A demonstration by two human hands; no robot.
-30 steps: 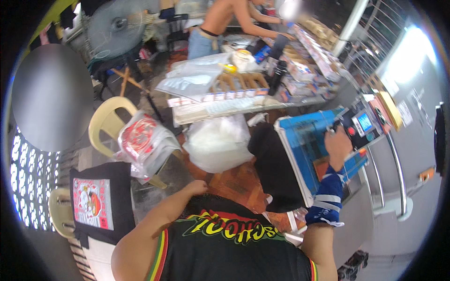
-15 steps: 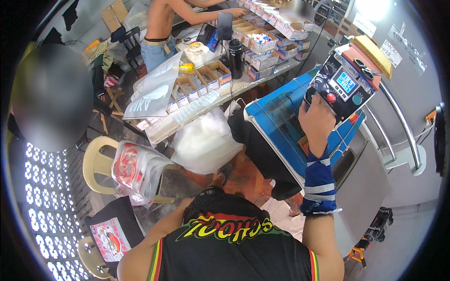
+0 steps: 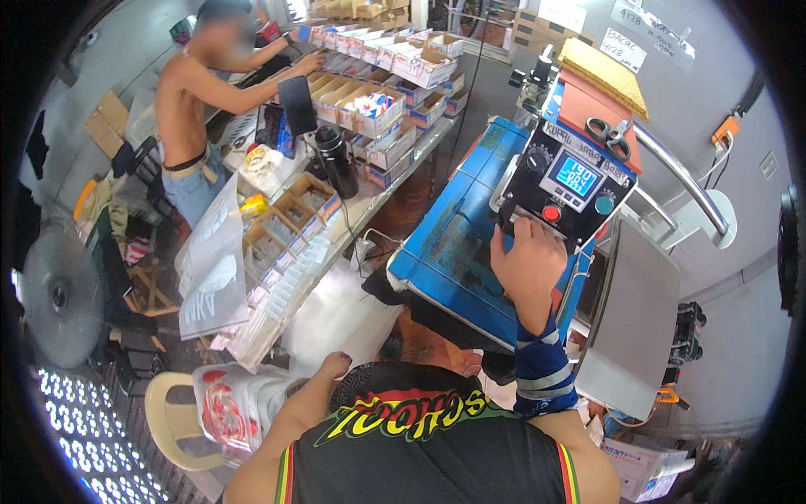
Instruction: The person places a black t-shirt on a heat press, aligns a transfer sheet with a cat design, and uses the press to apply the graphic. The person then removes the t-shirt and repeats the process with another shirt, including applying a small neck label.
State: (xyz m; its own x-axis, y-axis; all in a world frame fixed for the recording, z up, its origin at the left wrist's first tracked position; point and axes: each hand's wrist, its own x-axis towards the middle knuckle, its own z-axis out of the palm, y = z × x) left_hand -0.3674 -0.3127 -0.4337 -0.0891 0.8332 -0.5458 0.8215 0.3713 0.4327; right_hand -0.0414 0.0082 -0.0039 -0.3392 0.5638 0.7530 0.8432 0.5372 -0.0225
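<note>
A heat press with a black control box (image 3: 537, 172) stands to my right, with a lit blue display, a red button and a green button. My right hand (image 3: 531, 267), with a blue and silver wrap (image 3: 544, 370) on its wrist, is closed at the box's lower front edge. Its fingers curl round a black handle (image 3: 506, 214), only partly visible. Below and left of the box stretches a blue work surface (image 3: 449, 244) with cords across it. My left hand (image 3: 337, 363) is low in front of me, beside a white plastic bag (image 3: 344, 311); its fingers are hidden.
Scissors (image 3: 609, 137) and a yellow pad (image 3: 604, 76) lie atop the box. A grey board (image 3: 634, 311) is to its right. On the left, a long table holds small cardboard boxes (image 3: 369, 113) and a black bottle (image 3: 336, 160); another person (image 3: 189, 109) reaches over it. A fan (image 3: 59, 290) stands far left.
My view has turned, so the table and press sit further left in the picture. My right hand stays at the control box. My left hand shows more clearly beside the bag.
</note>
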